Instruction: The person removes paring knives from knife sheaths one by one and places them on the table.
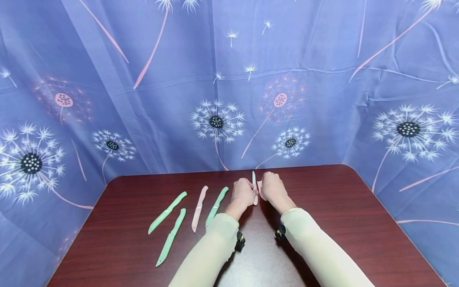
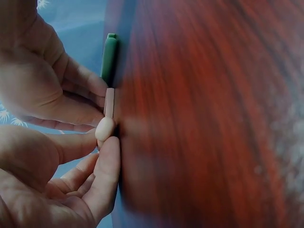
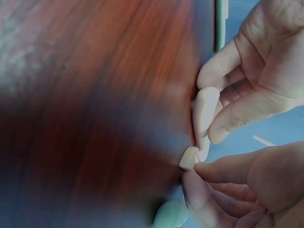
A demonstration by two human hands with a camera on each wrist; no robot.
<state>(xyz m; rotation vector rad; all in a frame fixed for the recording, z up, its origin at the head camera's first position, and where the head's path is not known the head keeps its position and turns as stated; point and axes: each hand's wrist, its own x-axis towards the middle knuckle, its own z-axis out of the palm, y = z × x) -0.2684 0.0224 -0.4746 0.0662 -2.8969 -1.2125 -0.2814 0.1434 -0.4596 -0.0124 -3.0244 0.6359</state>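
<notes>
My left hand (image 1: 243,194) pinches the handle of a pink knife (image 1: 255,199), its pale bare blade (image 1: 254,177) pointing toward the back of the table. Close on its right, my right hand (image 1: 273,189) grips a pink blade cover (image 1: 260,189) that stands apart from the blade. The handle's rounded end (image 2: 105,129) shows between my left fingers in the left wrist view. In the right wrist view the cover's end (image 3: 189,158) sits between right thumb and finger. Beyond the right hand lies a green handle (image 2: 109,56), hidden in the head view.
Left of my hands lie several covered knives: a green one (image 1: 216,207) partly under my left sleeve, a pink one (image 1: 199,209), and green ones (image 1: 167,213) (image 1: 171,238) farther left. A blue dandelion-print curtain (image 1: 215,79) hangs behind the dark wooden table (image 1: 340,207).
</notes>
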